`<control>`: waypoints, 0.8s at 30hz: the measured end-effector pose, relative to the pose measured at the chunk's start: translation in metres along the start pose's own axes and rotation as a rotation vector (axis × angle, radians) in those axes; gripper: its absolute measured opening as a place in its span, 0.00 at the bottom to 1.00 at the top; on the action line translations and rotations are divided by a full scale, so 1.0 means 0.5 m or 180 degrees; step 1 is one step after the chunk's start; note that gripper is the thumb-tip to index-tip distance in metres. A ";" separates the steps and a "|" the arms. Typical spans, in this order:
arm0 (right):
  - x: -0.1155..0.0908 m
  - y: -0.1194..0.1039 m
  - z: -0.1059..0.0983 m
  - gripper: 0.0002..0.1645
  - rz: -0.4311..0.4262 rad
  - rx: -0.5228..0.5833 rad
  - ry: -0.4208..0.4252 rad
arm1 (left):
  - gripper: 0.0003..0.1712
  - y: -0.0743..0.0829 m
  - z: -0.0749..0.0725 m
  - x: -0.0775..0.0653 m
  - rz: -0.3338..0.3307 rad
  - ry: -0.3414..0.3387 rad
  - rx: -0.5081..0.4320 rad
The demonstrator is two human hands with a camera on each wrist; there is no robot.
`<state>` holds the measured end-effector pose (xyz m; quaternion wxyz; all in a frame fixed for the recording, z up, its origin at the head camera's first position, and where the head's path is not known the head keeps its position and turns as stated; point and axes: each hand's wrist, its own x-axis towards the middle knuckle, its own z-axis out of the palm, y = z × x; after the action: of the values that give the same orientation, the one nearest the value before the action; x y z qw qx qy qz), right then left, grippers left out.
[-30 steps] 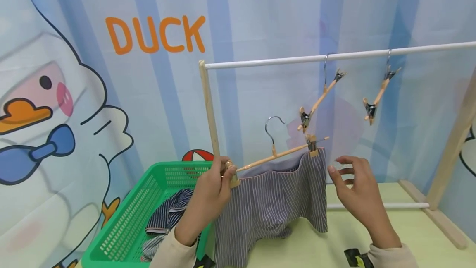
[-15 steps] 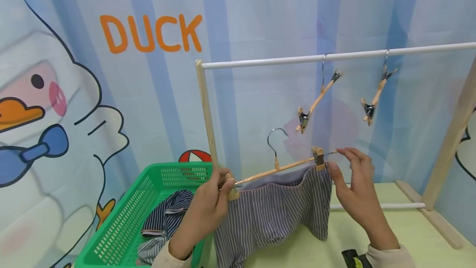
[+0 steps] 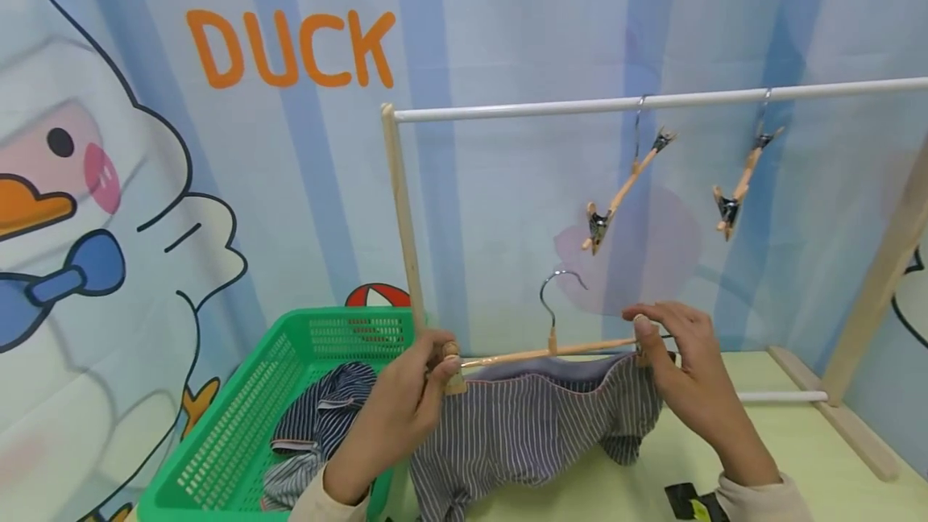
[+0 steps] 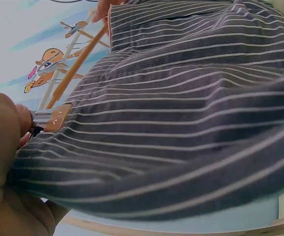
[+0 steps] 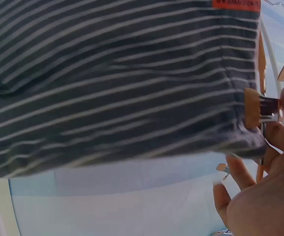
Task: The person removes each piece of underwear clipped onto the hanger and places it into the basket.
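Grey-and-white striped underpants (image 3: 536, 429) hang from a clip hanger (image 3: 511, 358) with a wooden bar and a metal hook (image 3: 553, 304). My left hand (image 3: 399, 405) pinches the left clip (image 4: 58, 118), which bites the waistband. At the other end, my right hand (image 3: 689, 377) has thumb and fingers on the right clip (image 5: 252, 109), mostly hidden by that hand in the head view. An orange label (image 5: 237, 4) shows on the waistband in the right wrist view. The hanger is nearly level, its hook free below the rack's rail.
A white rail (image 3: 507, 110) on wooden posts spans the back, carrying two clip hangers, a nearer one (image 3: 623, 192) and a farther one (image 3: 743, 176). A green basket (image 3: 210, 417) on the left contains more striped clothing (image 3: 341, 405). A pale yellow tabletop (image 3: 790, 457) lies underneath.
My right hand has moved from beside the hanger onto its right clip. The right end has dropped, bringing the bar closer to level. The left hand keeps its pinch.
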<state>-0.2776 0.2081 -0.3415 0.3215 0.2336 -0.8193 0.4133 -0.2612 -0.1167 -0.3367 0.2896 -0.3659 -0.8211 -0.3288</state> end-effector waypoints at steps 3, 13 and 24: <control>-0.001 0.000 -0.002 0.14 0.0030 0.0064 -0.0173 | 0.05 -0.001 -0.005 -0.001 0.0008 0.0026 0.0054; -0.008 0.005 -0.005 0.13 0.0122 -0.0084 -0.0429 | 0.07 -0.003 -0.011 -0.006 -0.0061 0.0154 0.0202; -0.010 -0.001 -0.005 0.14 0.0149 -0.0281 -0.0320 | 0.11 -0.015 -0.003 0.000 -0.0181 0.0331 0.0212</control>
<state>-0.2729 0.2106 -0.3437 0.2802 0.2204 -0.8571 0.3719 -0.2668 -0.1217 -0.3382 0.3345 -0.3150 -0.8255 -0.3279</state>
